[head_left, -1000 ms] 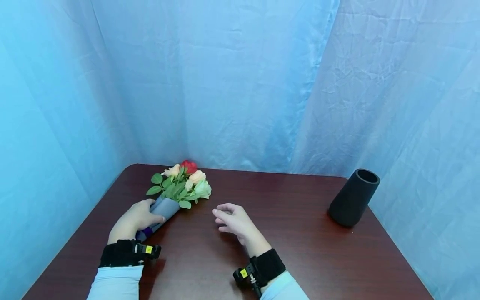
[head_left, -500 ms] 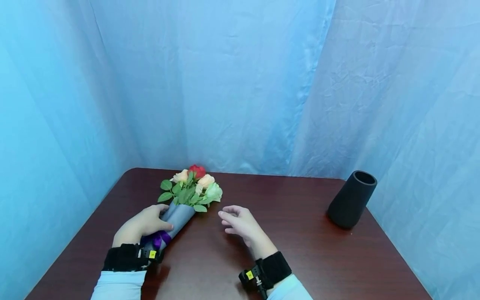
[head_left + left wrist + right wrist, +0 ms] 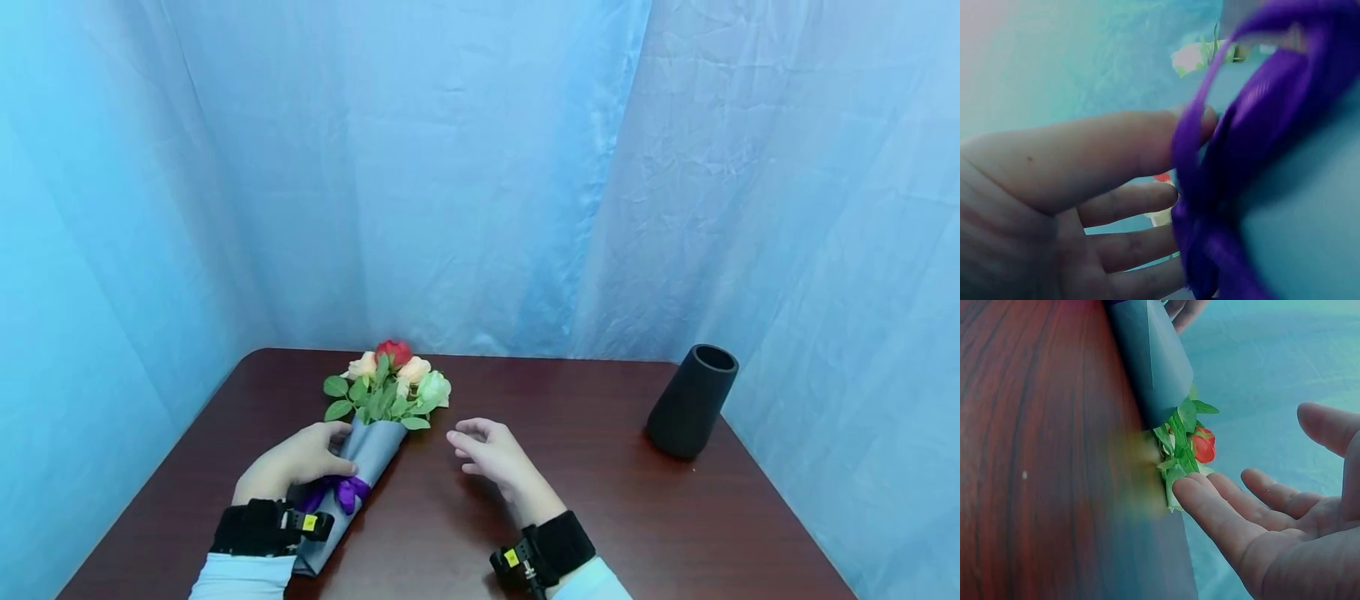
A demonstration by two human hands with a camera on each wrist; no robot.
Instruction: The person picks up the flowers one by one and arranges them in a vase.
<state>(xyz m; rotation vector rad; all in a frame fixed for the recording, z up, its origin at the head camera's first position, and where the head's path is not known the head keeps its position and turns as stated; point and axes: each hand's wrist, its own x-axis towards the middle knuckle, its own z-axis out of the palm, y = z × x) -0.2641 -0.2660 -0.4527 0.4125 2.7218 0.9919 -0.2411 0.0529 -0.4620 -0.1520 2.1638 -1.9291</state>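
Note:
A flower bouquet (image 3: 378, 454) in blue-grey wrapping lies on the left half of the table, blooms toward the back. Its flowers are red, peach and pale green, and a purple ribbon (image 3: 348, 493) is tied in a bow round the wrapping. My left hand (image 3: 303, 458) touches the wrapping's left side, thumb near the bow. In the left wrist view the fingers (image 3: 1135, 250) look straight, their tips partly hidden behind the ribbon. To the right of the flowers, my right hand (image 3: 491, 454) hovers over the table with relaxed fingers and holds nothing.
A black vase (image 3: 692, 402), wide at the base and narrower at its mouth, stands toward the right edge of the dark wooden table (image 3: 585, 467). Pale blue curtains (image 3: 450, 167) hang behind and at both sides.
The bouquet has shifted right and toward me, turned more lengthwise, and its bow has come into view. My left hand has moved along with it. The right hand has drifted slightly right and nearer.

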